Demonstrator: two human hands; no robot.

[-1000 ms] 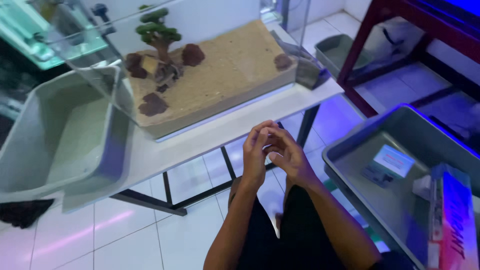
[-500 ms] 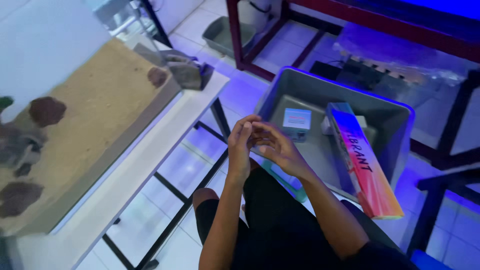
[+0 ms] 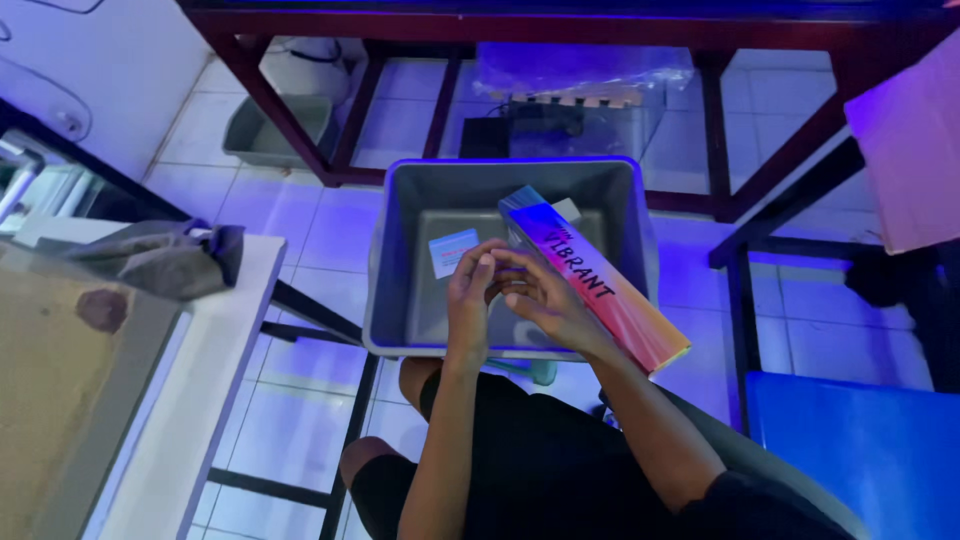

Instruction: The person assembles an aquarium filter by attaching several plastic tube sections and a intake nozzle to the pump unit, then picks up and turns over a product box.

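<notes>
Shorts, black, covered the person's lap at the bottom of the view, and both forearms rose from there toward the middle. The left hand (image 3: pixel 470 295) and the right hand (image 3: pixel 535 298) met above the near rim of a grey plastic tub (image 3: pixel 395 260), fingertips touching each other; whether anything small was pinched between them could not be told. Just beside the right hand, close enough that contact could not be ruled in or out, lay a long narrow box (image 3: pixel 600 285) in blue, pink and orange. Its long axis ran diagonally: the near end stuck out over the tub's front right rim toward the person's right, while the far end pointed up and left into the tub. Inside the tub, left of the hands, a small pale card (image 3: pixel 450 250) lay flat on the bottom. To the left stood a white table (image 3: pixel 215 370) carrying a crumpled grey cloth (image 3: pixel 165 258) and the corner of a sand-filled glass tank (image 3: pixel 60 380). Farther off, dark red shelf legs (image 3: pixel 290 120) stood on the white tiled floor, with a second grey tray (image 3: pixel 275 135) beneath them.
</notes>
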